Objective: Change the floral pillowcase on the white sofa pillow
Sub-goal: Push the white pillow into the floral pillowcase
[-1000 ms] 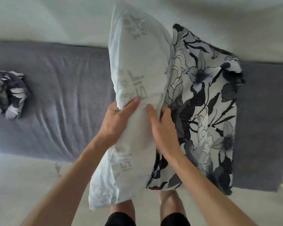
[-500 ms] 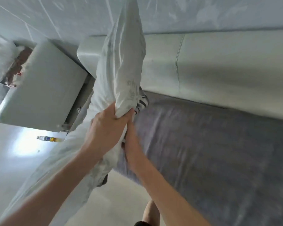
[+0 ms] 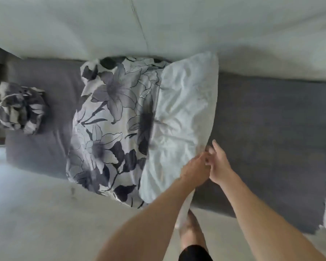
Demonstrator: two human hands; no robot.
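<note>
On the grey seat (image 3: pixel 271 129) of the sofa, left to right:

- Spare case (image 3: pixel 20 108): floral bundle wadded at the far left end, well apart from the pillow. Can't tell from here whether it's the old or the fresh one; likely parked out of the way.
- Case (image 3: pixel 109 125): floral, lies flat, covers the left part of the pillow; its right edge is bunched where the print stops.
- Pillow (image 3: pixel 184 110): white, right part sticks out bare, top edge against the backrest (image 3: pixel 177 25). Lying flat on the seat lets the cushion carry the weight so both hands can work the free end.
- Left hand (image 3: pixel 195 167): at the pillow's lower right edge, fingers curled toward it. Looks like a pinch on the white fabric, but blur hides the contact, so I can't tell.
- Right hand (image 3: pixel 217 163): just beside the left, touching it, fingers loosely spread, nothing visibly held. Sits off the pillow's edge, over the seat.

Judgement: pillow is part-way between in and out of the case; hands meet at the exposed edge to push or pull from there.

No readable writing or labels; frame is motion-blurred.
</note>
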